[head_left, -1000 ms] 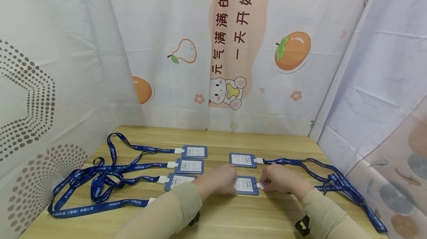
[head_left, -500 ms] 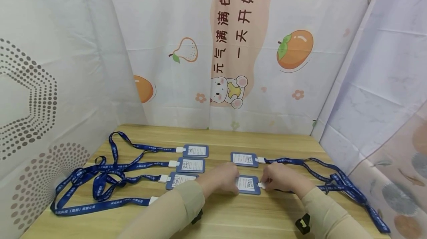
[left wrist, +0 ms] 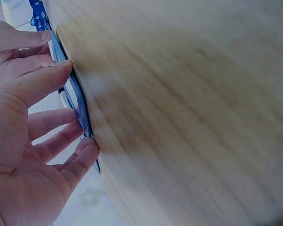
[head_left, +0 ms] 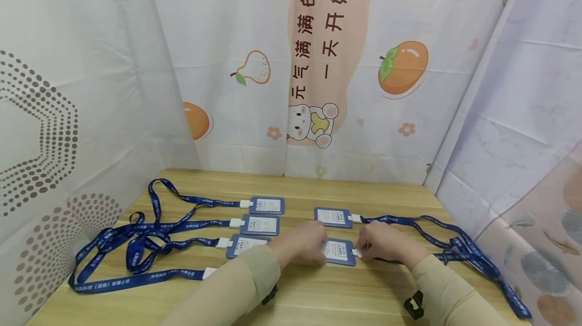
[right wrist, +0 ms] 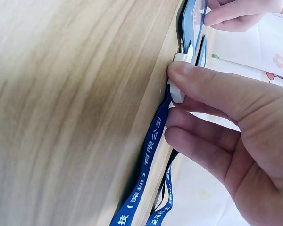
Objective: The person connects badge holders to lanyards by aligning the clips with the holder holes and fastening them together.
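Note:
In the head view, a blue ID badge holder with a white printed card lies flat right of the table's middle. My left hand holds its left end, thumb and fingers at its edges; the left wrist view shows the thumb against the blue rim. With my right hand I pinch the white clip at the badge's other end. From that clip a navy lanyard with white lettering runs off to the right. A second badge holder lies just behind, its lanyard also leading right.
On the left, badge holders lie in a column, their navy lanyards looped and tangled. The nearest one shows only its white clip beside my left sleeve. Printed curtains surround the wooden table.
The head view has shifted very slightly. Both hands stay at the same badge holder and clip, with no clear movement of either.

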`<state>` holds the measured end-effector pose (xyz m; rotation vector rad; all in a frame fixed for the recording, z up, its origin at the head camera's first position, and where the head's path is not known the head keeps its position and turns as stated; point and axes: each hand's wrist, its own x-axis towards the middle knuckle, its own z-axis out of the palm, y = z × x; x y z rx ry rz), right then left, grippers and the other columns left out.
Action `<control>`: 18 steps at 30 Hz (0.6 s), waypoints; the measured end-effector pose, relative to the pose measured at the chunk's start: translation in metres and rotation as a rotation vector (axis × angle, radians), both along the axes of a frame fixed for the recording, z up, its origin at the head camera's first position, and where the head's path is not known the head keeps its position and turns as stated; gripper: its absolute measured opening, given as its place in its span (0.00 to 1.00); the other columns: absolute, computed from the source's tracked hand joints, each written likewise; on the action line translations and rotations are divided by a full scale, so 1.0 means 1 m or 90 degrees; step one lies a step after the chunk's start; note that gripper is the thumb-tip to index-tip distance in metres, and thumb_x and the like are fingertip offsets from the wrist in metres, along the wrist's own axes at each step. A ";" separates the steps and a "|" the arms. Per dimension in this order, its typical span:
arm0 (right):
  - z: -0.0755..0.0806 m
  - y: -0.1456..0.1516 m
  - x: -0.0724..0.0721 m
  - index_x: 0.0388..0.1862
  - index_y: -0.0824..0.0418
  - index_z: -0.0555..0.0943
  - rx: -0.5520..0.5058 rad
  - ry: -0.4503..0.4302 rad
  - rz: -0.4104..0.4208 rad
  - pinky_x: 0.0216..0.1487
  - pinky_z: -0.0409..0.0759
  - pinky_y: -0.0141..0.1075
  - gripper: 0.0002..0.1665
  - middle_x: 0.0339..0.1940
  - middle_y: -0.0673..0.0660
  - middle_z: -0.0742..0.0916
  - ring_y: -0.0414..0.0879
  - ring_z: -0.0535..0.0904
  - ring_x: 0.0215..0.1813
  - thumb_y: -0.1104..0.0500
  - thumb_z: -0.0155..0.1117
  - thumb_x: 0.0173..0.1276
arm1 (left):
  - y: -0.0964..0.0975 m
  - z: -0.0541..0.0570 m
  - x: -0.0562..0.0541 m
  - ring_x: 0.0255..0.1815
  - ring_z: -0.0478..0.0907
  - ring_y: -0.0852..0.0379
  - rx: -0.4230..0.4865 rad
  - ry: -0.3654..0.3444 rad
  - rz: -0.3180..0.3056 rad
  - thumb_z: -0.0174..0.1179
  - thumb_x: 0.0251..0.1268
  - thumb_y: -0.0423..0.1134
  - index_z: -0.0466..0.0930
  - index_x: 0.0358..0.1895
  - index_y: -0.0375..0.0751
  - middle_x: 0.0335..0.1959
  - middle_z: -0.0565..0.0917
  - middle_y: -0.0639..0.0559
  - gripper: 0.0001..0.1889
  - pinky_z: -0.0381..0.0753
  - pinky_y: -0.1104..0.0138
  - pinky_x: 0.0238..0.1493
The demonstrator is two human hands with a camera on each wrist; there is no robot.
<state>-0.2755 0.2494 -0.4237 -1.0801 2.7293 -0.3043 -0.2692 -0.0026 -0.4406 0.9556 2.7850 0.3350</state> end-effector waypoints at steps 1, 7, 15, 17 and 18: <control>0.000 0.000 0.000 0.34 0.51 0.92 -0.002 0.001 0.004 0.32 0.77 0.33 0.08 0.29 0.39 0.82 0.33 0.72 0.29 0.63 0.79 0.56 | 0.000 0.000 0.000 0.31 0.72 0.62 0.000 0.001 -0.001 0.78 0.50 0.48 0.86 0.32 0.47 0.33 0.75 0.59 0.13 0.73 0.70 0.36; 0.000 -0.001 -0.001 0.33 0.51 0.92 -0.007 -0.003 0.004 0.31 0.75 0.33 0.08 0.27 0.39 0.81 0.34 0.71 0.28 0.63 0.79 0.56 | 0.000 0.000 0.000 0.30 0.71 0.62 -0.002 0.015 -0.009 0.78 0.51 0.49 0.84 0.28 0.47 0.32 0.75 0.59 0.13 0.73 0.70 0.34; -0.001 -0.002 -0.001 0.34 0.52 0.92 -0.012 -0.029 -0.026 0.31 0.77 0.32 0.07 0.27 0.38 0.82 0.34 0.73 0.28 0.62 0.79 0.57 | 0.003 -0.002 -0.003 0.30 0.72 0.62 -0.006 0.019 -0.004 0.78 0.50 0.50 0.84 0.28 0.47 0.33 0.75 0.59 0.14 0.73 0.70 0.34; -0.002 -0.001 -0.001 0.35 0.52 0.92 -0.019 -0.032 -0.034 0.32 0.78 0.32 0.07 0.28 0.38 0.83 0.33 0.74 0.28 0.62 0.80 0.57 | 0.004 -0.002 -0.004 0.30 0.72 0.62 -0.010 0.021 -0.001 0.79 0.50 0.51 0.86 0.30 0.47 0.34 0.75 0.59 0.14 0.74 0.70 0.36; -0.002 -0.001 -0.001 0.35 0.52 0.92 -0.023 -0.033 -0.037 0.32 0.79 0.32 0.08 0.29 0.38 0.84 0.33 0.75 0.28 0.62 0.80 0.57 | 0.004 -0.003 -0.004 0.31 0.72 0.62 -0.013 0.024 -0.001 0.79 0.50 0.51 0.86 0.31 0.47 0.34 0.75 0.59 0.15 0.74 0.70 0.36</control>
